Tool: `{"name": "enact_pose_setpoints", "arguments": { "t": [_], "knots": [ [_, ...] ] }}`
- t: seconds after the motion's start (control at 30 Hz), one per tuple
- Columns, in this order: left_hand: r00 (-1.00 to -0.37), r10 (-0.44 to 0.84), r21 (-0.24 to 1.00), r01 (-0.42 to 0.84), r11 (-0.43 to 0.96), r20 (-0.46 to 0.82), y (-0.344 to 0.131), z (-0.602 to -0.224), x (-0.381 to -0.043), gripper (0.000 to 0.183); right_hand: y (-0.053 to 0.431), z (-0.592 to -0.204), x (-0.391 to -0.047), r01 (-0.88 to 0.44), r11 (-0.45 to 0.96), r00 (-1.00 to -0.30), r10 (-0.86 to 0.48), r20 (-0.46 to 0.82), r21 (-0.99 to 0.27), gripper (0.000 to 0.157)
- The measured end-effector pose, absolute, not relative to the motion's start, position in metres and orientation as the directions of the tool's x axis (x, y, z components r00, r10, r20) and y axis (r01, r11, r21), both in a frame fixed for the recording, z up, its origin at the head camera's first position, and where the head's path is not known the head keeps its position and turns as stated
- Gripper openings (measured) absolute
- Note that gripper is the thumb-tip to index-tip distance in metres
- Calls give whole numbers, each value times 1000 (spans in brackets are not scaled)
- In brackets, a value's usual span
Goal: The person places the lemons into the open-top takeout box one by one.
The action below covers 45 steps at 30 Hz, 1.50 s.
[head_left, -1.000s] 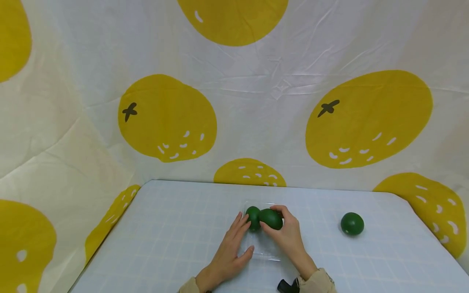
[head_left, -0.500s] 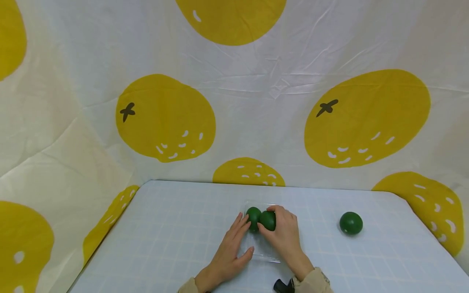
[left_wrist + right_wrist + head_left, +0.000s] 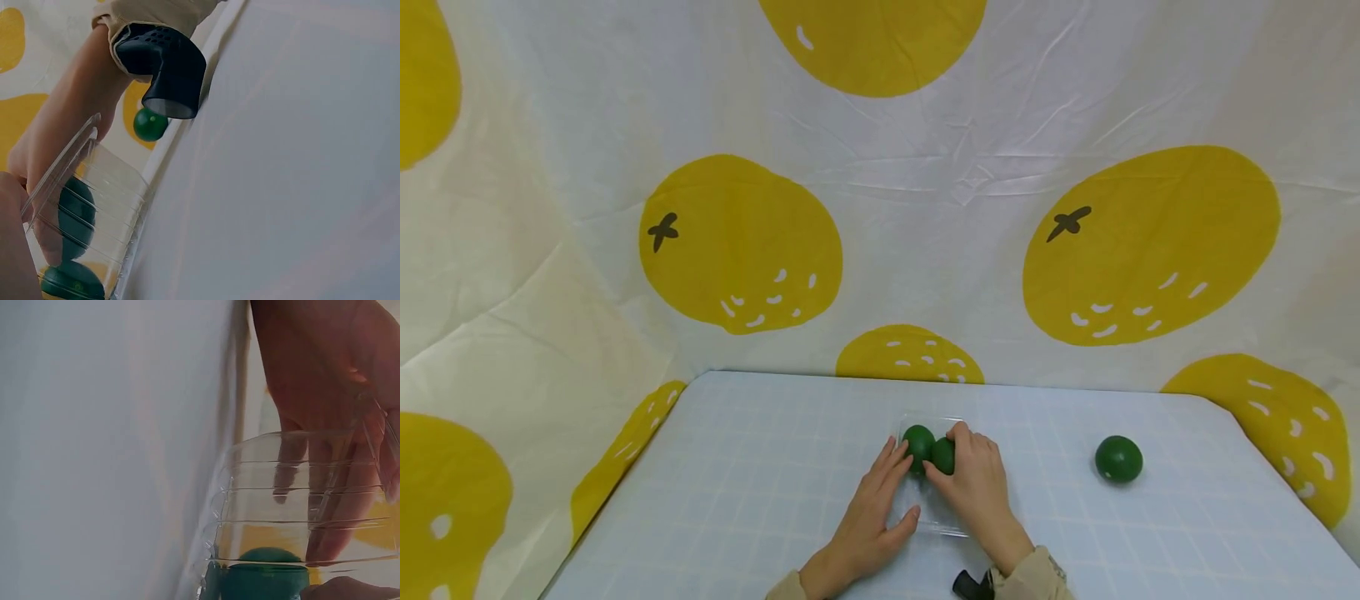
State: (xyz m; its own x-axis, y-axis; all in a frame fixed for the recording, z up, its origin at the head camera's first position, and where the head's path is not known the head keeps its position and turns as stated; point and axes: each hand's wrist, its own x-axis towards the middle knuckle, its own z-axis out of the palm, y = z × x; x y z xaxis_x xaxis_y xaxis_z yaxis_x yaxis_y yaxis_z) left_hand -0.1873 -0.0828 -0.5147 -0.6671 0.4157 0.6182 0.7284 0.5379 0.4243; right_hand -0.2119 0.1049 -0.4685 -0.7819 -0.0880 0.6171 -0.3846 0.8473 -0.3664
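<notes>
Head cam — R hand (image 3: 976, 482) w/ grip clamped on green ball (image 3: 944, 456) in clear box (image 3: 936, 510); L hand (image 3: 872, 517) straight-fingered, box's left — lone ball (image 3: 1118, 459) right.

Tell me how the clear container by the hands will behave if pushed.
The clear container is probably light and slightly flexible, since its see-through walls look thin, though their ribs may stiffen it. A push might also shift the green object inside by the left hand, given its rounded outline.

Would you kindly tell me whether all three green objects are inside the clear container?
No, one green object lies on the table outside the container.
</notes>
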Motion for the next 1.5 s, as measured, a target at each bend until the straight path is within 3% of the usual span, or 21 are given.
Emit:
{"name": "enact_pose_setpoints", "arguments": {
  "t": [0.23,0.63,1.0,1.5],
  "knots": [
    [-693,417,460,711,532,588,-83,-514,-186,63,104,-470,-212,-339,851,-862,-111,494,-401,55],
    [-684,414,452,717,530,600,-83,-517,-189,63,104,-473,-210,-328,879,-903,-184,387,-346,53],
    [-651,415,406,738,539,635,-82,-518,-190,61,105,-473,-207,-328,903,-918,-236,320,-276,66],
    [-644,414,409,746,526,643,-83,-517,-188,61,105,-474,-211,-338,816,-911,-159,380,-469,53]
  ]
}}
